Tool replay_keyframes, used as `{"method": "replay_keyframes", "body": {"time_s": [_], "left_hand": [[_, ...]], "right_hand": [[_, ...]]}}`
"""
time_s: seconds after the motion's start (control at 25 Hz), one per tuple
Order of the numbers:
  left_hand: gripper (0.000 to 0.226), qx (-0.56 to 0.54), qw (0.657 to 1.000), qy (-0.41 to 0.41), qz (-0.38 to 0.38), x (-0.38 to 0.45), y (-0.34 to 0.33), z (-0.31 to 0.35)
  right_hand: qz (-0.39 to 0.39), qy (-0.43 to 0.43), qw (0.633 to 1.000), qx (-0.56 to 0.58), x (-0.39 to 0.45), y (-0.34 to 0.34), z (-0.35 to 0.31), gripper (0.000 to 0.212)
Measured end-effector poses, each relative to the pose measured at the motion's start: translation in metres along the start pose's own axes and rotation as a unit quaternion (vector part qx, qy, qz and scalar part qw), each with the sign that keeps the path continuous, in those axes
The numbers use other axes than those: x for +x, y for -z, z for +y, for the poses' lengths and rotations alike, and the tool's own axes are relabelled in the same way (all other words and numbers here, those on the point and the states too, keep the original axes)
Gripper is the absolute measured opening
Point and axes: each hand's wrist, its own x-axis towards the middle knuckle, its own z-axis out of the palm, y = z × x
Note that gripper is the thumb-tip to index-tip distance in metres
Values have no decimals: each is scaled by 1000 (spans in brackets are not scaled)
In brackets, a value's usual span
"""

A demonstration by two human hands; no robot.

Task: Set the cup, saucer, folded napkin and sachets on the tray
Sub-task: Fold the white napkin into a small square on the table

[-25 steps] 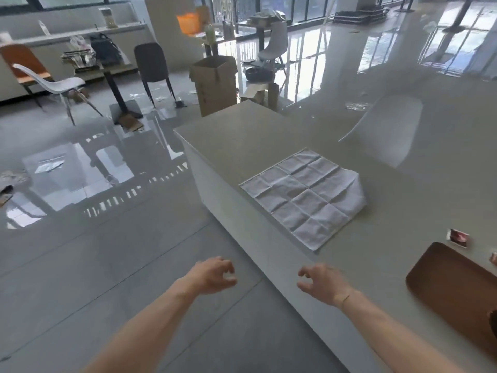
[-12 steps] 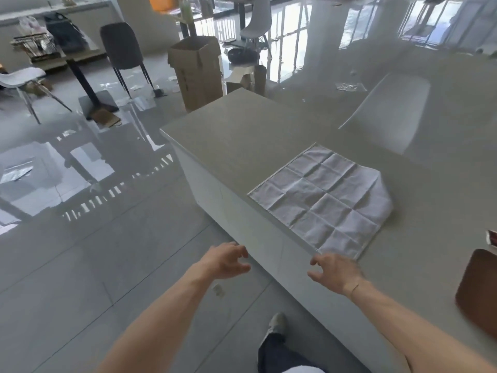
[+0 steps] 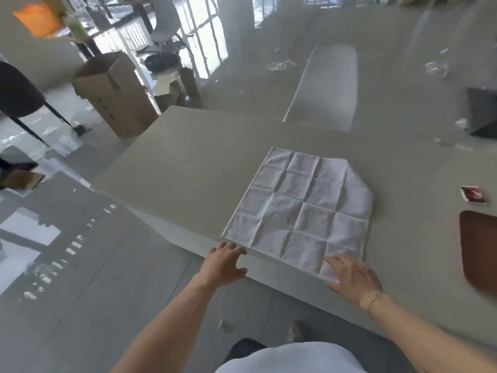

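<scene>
Presently, as seen from the head camera:
Left hand (image 3: 224, 263): arm stretched forward from the lower middle of the view, palm down, fingers spread and slightly curled, holding nothing; fingertips lie at the table's near edge, just beside the napkin's near-left corner.
Right hand (image 3: 352, 277): arm comes in from the lower right, palm down, fingers loosely spread and empty; the fingertips rest on the napkin's near-right corner, thumb out to the left. Whether they press the cloth cannot be told.
Napkin (image 3: 301, 208): white cloth, spread flat and unfolded on the table, creased into a grid of squares; its far-right corner is turned under or bunched. Near edge lies close to the table's near edge.
Tray (image 3: 478, 249): brown, rounded corners, on the table well to the right of the napkin, cut off by the picture's edge; the visible part is bare.
Sachet (image 3: 474, 194): small red-and-white packet, flat on the table, just beyond the tray.
Table (image 3: 193, 168): pale grey top, white side.
Cardboard box (image 3: 113, 92): open, on the floor beyond the table's far-left corner.
Chair (image 3: 18, 90): dark, at far left.
</scene>
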Motion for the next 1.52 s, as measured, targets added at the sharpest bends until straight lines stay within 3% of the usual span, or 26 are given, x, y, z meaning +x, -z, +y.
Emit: {"method": "replay_keyframes", "body": {"time_s": [0.16, 0.36, 0.56, 0.72, 0.8, 0.92, 1.12, 1.24, 1.32, 1.44, 1.52], "left_hand": [[66, 32, 998, -45, 26, 50, 3, -28], [75, 85, 988, -126, 11, 94, -1, -59], [58, 139, 966, -204, 75, 97, -7, -72], [37, 123, 946, -278, 112, 88, -8, -88], [26, 83, 947, -292, 109, 85, -5, -94], [6, -48, 955, -275, 104, 81, 5, -106], [20, -206, 955, -211, 31, 87, 30, -116], [28, -336, 919, -193, -65, 99, 45, -115], [28, -367, 907, -172, -113, 110, 54, -113], [27, -367, 908, -160, -123, 132, 66, -106], [24, -382, 906, -148, -103, 150, 74, -97]], "right_hand": [[0, -70, 997, 25, -3, -25, -4, 70], [2, -154, 988, 31, -4, -41, -24, 60], [96, -199, 975, 27, -8, -43, -41, 44], [104, -221, 969, 21, -21, -45, -47, 25], [74, -267, 959, 64, -25, -39, -45, 11], [21, -295, 944, 146, -31, -28, -42, 10], [-10, -305, 920, 245, -36, 1, -35, 6], [-29, -280, 898, 337, -30, 19, -23, 8], [-49, -261, 878, 399, -25, 29, -9, 3], [-53, -239, 863, 443, -7, 43, 10, 5], [0, -251, 856, 452, 11, 50, 21, 5]]}}
